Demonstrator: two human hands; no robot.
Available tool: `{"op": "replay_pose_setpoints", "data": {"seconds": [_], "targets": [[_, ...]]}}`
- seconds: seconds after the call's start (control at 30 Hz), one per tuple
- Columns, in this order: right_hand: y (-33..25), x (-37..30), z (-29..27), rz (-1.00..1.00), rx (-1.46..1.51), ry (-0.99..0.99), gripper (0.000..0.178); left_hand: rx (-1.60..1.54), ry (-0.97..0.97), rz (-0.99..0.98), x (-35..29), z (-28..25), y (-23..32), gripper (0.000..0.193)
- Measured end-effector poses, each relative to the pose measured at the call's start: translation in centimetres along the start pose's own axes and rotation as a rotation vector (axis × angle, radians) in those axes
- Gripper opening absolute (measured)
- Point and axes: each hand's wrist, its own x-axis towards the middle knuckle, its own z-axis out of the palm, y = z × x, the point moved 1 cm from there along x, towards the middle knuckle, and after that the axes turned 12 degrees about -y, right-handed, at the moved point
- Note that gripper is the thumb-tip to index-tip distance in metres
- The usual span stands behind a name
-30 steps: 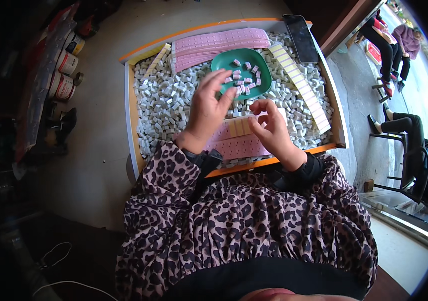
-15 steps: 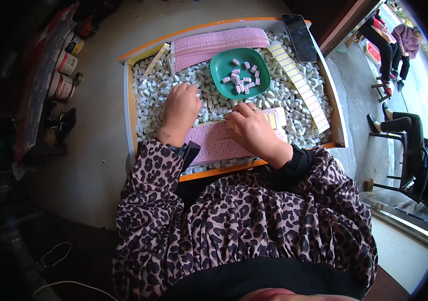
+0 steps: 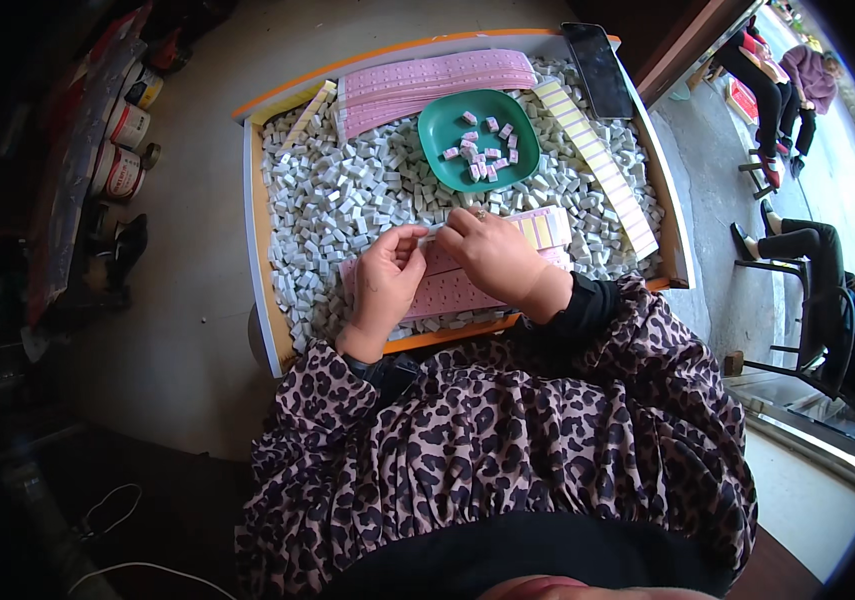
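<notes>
Over the near part of a shallow tray, my left hand [image 3: 385,285] and my right hand [image 3: 499,258] come together, fingertips pinched close to each other. Between them shows a small pale bit, too small to name. Beneath both hands lie pink printed sheets [image 3: 452,296], partly covered by them. A strip with yellow bands [image 3: 543,230] sticks out beyond my right hand. Loose grey-white small blocks [image 3: 332,205] fill the tray around the sheets. Farther off, a green plate [image 3: 510,108] holds several pink-wrapped blocks [image 3: 492,154].
More pink sheets [image 3: 435,82] lie at the tray's far side. A long yellow-banded strip [image 3: 602,165] rests on the blocks at right, a shorter one [image 3: 310,115] at far left. A black phone [image 3: 599,72] lies on the far right corner. Cans [image 3: 129,125] stand left; people sit at right.
My left hand has moved from the loose blocks toward me and right, up to my right hand. My right hand has shifted slightly left. The plate and its blocks stay put.
</notes>
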Motion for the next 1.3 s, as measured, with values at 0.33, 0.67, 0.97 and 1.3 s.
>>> {"op": "replay_pose_setpoints", "data": {"seconds": [0.33,0.67,0.97,1.3], "targets": [[0.1,-1.0,0.4,-0.075,0.150,0.153,0.028,-0.089,-0.002,-0.023,0.1,0.1,-0.1,0.022],[0.2,-2.2,-0.4,-0.065,0.255,0.097,0.025,-0.046,-0.011,-0.014,0.1,0.0,-0.5,0.024],[0.0,-2.5,-0.5,0.220,1.516,0.299,0.028,-0.071,-0.022,0.097,-0.2,1.3,2.9,0.029],[-1.0,-1.8,-0.7,0.174,1.611,0.301,0.031,0.091,-0.012,0.222,-0.6,1.9,4.5,0.032]]}}
